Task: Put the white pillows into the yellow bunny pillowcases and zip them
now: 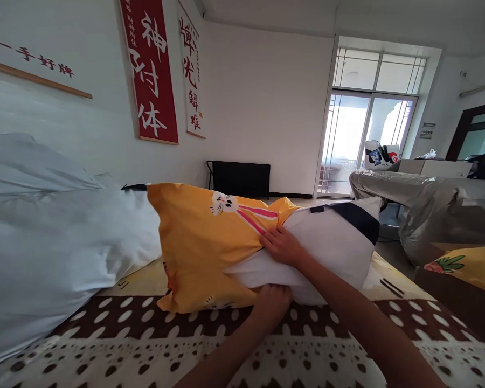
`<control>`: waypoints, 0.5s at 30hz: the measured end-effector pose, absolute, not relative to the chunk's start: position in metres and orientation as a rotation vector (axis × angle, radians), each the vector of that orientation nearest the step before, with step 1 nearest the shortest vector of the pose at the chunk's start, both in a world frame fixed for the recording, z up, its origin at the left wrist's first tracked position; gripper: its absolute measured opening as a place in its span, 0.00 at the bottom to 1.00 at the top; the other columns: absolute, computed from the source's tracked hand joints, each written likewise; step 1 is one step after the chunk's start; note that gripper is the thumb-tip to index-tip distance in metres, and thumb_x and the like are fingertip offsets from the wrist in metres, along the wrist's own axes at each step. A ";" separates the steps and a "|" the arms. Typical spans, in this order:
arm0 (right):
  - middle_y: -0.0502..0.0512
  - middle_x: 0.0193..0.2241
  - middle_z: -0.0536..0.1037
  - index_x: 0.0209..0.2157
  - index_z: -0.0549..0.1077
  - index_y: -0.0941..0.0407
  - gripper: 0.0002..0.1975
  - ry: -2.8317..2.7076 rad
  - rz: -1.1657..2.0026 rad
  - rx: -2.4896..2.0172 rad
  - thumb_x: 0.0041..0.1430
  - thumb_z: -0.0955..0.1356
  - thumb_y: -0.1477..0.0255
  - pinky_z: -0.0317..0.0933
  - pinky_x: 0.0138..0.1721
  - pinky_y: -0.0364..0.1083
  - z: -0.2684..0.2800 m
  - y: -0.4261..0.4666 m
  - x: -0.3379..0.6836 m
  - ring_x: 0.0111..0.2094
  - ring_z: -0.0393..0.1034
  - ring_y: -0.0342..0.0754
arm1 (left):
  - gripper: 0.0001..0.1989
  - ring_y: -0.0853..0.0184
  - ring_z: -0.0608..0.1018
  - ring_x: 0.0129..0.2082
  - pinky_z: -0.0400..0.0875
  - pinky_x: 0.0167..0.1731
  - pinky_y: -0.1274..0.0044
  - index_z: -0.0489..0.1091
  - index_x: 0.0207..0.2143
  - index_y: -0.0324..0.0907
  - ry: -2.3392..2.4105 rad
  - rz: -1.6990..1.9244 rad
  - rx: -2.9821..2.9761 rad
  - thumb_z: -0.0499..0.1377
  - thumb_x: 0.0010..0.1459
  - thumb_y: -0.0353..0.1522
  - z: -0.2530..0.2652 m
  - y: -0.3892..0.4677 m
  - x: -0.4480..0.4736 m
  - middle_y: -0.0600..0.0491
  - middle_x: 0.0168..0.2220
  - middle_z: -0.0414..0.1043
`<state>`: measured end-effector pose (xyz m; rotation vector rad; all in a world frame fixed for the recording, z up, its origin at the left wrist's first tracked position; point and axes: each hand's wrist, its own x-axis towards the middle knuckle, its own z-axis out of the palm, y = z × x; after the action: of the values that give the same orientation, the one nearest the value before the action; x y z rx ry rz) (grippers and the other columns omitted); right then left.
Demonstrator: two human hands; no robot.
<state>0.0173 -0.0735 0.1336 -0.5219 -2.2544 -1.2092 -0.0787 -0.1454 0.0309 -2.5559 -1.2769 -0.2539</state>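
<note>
The left hand (274,300) bends, its fingers hidden, at the near lower edge of the yellow rabbit-print pillowcase (198,231), so I cannot tell how firmly it grips, while the right hand (282,246) is closed on the case's bunched hem. Left to right, case and half-covered white pillow (331,248) lie toward the far edge of the spotted blanket (145,323). Both look light and soft, the thin cloth prone to creasing, best held by hem and corners.
</note>
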 end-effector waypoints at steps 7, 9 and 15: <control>0.60 0.34 0.72 0.39 0.69 0.60 0.16 -2.283 -1.170 -0.701 0.65 0.53 0.78 0.52 0.39 0.50 0.201 -0.084 0.022 0.38 0.61 0.52 | 0.14 0.63 0.72 0.32 0.62 0.35 0.69 0.70 0.30 0.38 -0.797 -0.290 -2.427 0.46 0.62 0.27 0.097 -0.149 -0.120 0.47 0.28 0.71; 0.61 0.34 0.73 0.38 0.69 0.61 0.14 -2.245 -1.125 -0.826 0.63 0.54 0.79 0.52 0.41 0.50 0.232 -0.087 0.027 0.39 0.62 0.52 | 0.16 0.66 0.70 0.28 0.58 0.33 0.69 0.68 0.26 0.40 -0.587 -0.468 -2.261 0.45 0.63 0.28 0.136 -0.159 -0.122 0.50 0.24 0.69; 0.59 0.39 0.76 0.42 0.69 0.59 0.12 -2.349 -0.676 -1.274 0.60 0.58 0.78 0.54 0.44 0.49 0.238 -0.072 0.057 0.42 0.67 0.51 | 0.28 0.71 0.63 0.18 0.52 0.28 0.73 0.67 0.22 0.39 -0.647 -0.525 -2.291 0.43 0.62 0.49 0.197 -0.172 -0.100 0.52 0.18 0.68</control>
<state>0.0565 -0.0721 0.2380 -1.2736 -2.3486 -0.6755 -0.1002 -0.1715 0.1973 -2.2907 -0.6468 -0.5250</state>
